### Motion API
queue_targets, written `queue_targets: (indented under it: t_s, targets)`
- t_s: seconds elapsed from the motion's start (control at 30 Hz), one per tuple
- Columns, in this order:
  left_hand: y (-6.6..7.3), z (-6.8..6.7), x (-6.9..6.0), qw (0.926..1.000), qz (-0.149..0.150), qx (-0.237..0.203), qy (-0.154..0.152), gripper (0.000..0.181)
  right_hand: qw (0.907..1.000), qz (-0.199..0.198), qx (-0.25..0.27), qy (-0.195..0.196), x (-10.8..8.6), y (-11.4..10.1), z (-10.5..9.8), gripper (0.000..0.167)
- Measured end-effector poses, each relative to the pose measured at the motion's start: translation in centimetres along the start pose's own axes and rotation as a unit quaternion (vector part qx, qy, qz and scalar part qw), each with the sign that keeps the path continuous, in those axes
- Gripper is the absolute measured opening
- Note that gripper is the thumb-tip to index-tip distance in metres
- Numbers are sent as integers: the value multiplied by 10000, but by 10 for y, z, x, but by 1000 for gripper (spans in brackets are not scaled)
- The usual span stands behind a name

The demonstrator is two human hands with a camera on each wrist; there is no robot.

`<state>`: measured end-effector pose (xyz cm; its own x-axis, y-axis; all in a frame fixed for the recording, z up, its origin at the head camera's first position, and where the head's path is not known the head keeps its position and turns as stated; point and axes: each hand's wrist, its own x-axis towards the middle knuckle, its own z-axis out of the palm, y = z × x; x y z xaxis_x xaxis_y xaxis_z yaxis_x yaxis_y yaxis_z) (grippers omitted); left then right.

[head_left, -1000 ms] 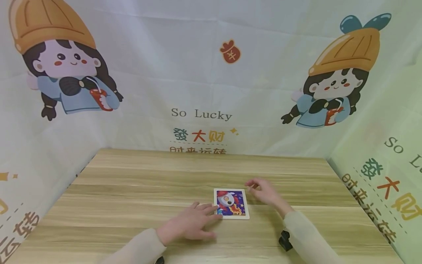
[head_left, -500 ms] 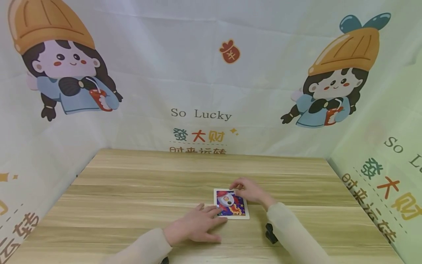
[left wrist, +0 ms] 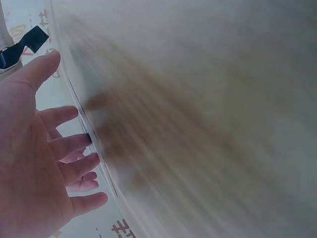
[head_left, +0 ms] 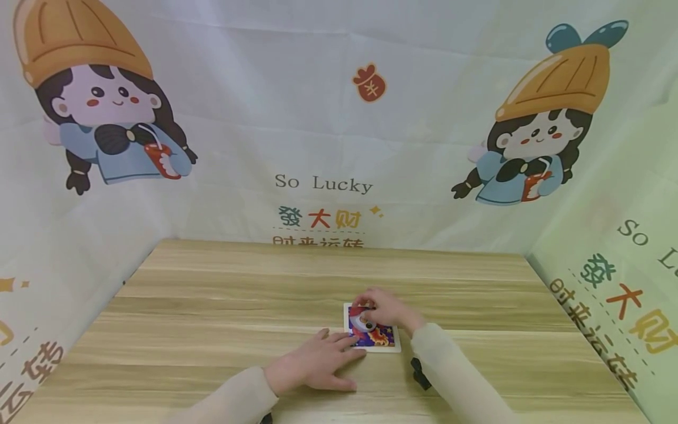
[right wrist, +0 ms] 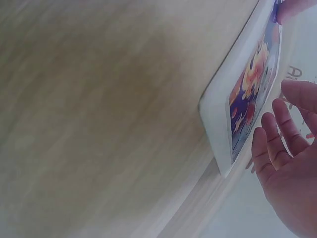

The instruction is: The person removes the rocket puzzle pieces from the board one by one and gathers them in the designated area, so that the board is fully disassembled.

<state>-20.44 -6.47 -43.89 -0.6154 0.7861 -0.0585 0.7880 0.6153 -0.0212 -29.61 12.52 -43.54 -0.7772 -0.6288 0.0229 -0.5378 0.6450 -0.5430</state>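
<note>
A square white-bordered picture board (head_left: 385, 337), purple with a cartoon figure and flame shapes, lies flat on the wooden table. The left hand (head_left: 318, 360) is spread, its fingertips on the board's near left corner; the left wrist view shows that hand (left wrist: 34, 158) with separated fingers. Over the board's far part is the right hand (head_left: 389, 309), fingers loosely bent. In the right wrist view the board (right wrist: 252, 79) has a thick white edge, and the right hand (right wrist: 292, 173) is beside it with nothing visibly gripped. Whether its fingertips touch the picture, I cannot tell.
The wooden table (head_left: 222, 300) is bordered by a printed cloth backdrop (head_left: 238, 118) behind and at both sides. Black wrist gear (head_left: 421, 374) shows under the right sleeve (head_left: 455, 365); a bit of similar gear is below the left one.
My right hand has moved left from beside the board's far right corner to over its picture. The left hand has shifted slightly right. The board has not visibly moved.
</note>
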Motion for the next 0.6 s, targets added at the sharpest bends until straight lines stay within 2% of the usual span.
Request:
queue_targets:
  t_s: [0.27, 0.6]
  targets:
    - [-1, 1, 2, 9999, -28, -102, 22, 67, 9990, 103, -416, -141, 6, -2, 2, 27]
    - [-1, 4, 3, 10000, -52, 9, 60, 68, 9950, 185, -909, -368, 12, -7, 1, 29]
